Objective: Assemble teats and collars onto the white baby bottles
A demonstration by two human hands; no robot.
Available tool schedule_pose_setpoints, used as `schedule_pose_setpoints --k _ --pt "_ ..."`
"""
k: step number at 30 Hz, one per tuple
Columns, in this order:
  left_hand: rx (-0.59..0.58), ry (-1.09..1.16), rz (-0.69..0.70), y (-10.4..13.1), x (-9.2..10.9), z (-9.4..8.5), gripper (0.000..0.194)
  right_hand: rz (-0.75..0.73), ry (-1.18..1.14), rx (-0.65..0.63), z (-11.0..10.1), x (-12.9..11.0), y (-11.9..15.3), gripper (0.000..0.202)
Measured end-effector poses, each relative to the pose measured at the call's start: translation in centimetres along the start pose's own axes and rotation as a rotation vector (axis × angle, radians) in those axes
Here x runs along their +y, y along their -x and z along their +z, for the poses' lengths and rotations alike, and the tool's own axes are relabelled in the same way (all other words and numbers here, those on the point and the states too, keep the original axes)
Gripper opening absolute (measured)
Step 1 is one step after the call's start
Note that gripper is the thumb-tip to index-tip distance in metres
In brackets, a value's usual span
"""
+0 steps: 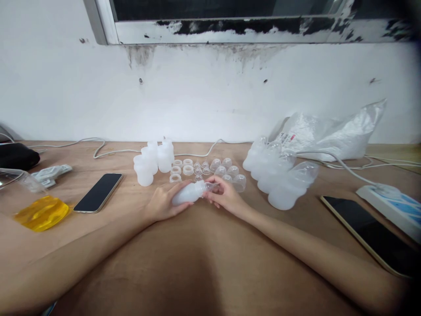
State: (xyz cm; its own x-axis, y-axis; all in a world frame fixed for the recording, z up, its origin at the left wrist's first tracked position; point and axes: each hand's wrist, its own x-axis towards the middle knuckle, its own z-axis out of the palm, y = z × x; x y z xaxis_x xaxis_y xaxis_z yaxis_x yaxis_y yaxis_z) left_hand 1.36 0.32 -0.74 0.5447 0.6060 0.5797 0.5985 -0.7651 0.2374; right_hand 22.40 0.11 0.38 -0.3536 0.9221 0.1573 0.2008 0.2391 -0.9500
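Translucent white plastic makes up the bottle [187, 194] held in the middle of the table [190, 259], lying nearly on its side with its mouth to the right. The left hand [162, 202] has thumb and fingers clamped around its body; the right hand [226, 195] pinches the clear teat [211, 186] at its mouth, fingertips closed together on it.

Just beyond the hands stand rows of white rings [188, 170], small clear teats [205, 166] and clear domed caps [233, 170]. White bottles [144, 171] are grouped to the left; capped bottles [284, 195] stand to the right. At the far right, a shiny plastic bag [342, 136] bears a label [288, 138] with dark print and a red patch, too small to read. Blue markings on the white power strip [388, 208] are blurred. One dark-screened phone [98, 193] lies left, another phone [365, 230] near right. Far left, a clear jug holds yellow liquid [42, 213].
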Motion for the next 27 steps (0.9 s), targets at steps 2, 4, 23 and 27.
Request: schedule_pose_setpoints --k 2,4,23,27 --pt "0.020 -0.031 0.072 0.1 0.0 0.1 0.049 0.002 0.057 0.018 0.2 -0.2 0.1 0.024" --pt "0.038 -0.060 0.139 0.1 -0.1 0.2 0.049 0.016 0.097 0.012 0.5 -0.4 0.2 0.030" --pt "-0.001 0.017 0.047 0.1 -0.2 0.2 0.051 -0.104 0.173 -0.073 -0.8 0.1 -0.4 0.032" --pt "0.002 -0.007 0.164 0.1 -0.1 0.2 0.050 -0.072 0.288 -0.093 -0.6 0.0 0.0 0.027"
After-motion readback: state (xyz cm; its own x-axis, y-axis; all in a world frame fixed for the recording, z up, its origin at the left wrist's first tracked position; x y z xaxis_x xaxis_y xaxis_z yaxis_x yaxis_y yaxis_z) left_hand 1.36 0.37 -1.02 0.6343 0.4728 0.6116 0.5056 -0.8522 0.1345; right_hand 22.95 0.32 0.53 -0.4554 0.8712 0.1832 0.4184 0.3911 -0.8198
